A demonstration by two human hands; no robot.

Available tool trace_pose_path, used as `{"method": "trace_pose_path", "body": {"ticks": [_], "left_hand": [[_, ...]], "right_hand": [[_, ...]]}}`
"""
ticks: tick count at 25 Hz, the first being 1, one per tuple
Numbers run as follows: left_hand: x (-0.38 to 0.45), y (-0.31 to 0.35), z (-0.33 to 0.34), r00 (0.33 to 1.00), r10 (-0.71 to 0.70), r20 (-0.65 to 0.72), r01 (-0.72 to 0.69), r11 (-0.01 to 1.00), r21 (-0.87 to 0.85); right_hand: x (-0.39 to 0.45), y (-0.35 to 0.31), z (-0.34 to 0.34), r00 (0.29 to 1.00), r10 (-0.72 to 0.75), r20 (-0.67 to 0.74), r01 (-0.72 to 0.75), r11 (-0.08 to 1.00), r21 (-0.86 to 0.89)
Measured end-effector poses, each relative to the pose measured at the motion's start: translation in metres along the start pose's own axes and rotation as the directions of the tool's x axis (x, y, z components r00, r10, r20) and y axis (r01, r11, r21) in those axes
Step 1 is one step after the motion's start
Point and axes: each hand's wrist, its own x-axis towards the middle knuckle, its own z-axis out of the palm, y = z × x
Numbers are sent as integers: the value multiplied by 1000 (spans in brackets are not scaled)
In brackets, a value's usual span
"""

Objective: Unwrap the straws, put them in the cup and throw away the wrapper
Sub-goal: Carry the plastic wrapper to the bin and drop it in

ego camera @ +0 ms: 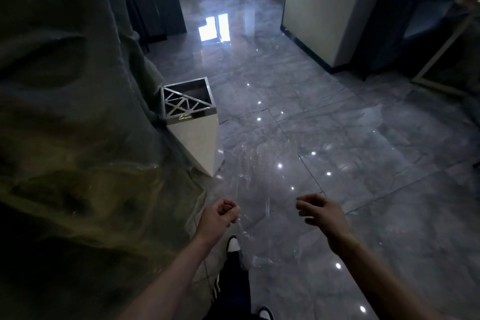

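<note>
A clear plastic wrapper [259, 189] is stretched as a faint, shiny film between my two hands, above the floor. My left hand [218, 218] is closed, with thumb and fingers pinched on the film's left edge. My right hand [320, 212] is curled, its fingertips pinched at the film's right edge. A white square trash bin [197, 138] with a metal lattice over half of its open top stands ahead and to the left of my left hand. No straws or cup are in view.
A large olive cloth [72, 125] drapes down the whole left side, touching the bin. Glossy grey floor tiles [363, 163] spread ahead and right. A white pillar [324, 8] and dark chairs [415, 21] stand at the back right. My shoe [233, 244] is below the hands.
</note>
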Motion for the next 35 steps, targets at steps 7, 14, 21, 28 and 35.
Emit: {"method": "trace_pose_path", "body": {"ticks": [7,14,21,28,35], "left_hand": [[115,27,-7,999,20,27,-19,998,-52],[212,58,-36,998,37,57,-35,999,-28],[286,78,-40,996,28,81,-29,1000,5],[373,122,-8,998,41,57,-43,998,38],[450,178,43,1000,4,2,-4,1000,16]], "right_hand": [[92,-52,17,999,17,-50,-15,1000,27],[170,-98,50,995,42,-90,-39,999,36],[234,-131,57,993,46,-111,-41,998,51],[329,-168,31,993,52,-109,-45,997,70],[425,-217,-17,997,55,-48,-52,996,76]]}}
